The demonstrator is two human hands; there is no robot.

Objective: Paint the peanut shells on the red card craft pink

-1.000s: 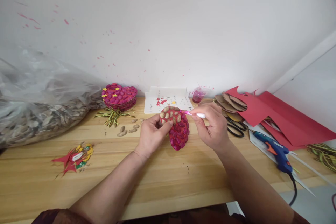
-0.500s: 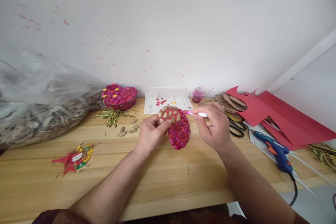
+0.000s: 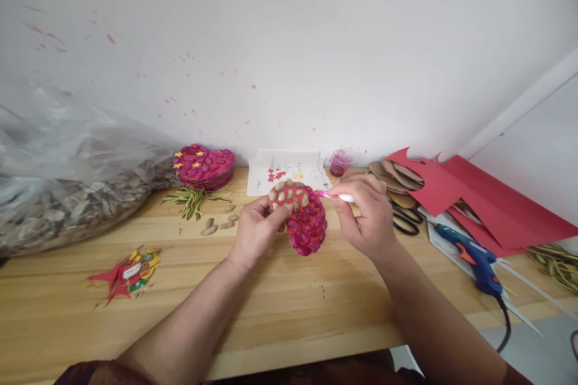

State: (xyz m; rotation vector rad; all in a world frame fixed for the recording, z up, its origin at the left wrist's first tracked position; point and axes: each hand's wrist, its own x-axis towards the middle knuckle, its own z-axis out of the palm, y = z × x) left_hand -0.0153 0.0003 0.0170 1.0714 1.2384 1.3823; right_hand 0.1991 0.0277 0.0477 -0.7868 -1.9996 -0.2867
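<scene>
Plaque pinched in our left hand, brush gripped in our right hand
It lies between them, long axis slanting rightward toward us

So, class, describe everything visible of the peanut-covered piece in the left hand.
The peanut-covered piece has a rounded red face studded with what look like peanut shells: tan toward the upper left, glossy magenta elsewhere. It faces the camera over the wooden table, held at left by the left hand. A brush in the right hand has its tip by the upper right edge; contact is unclear.
</scene>
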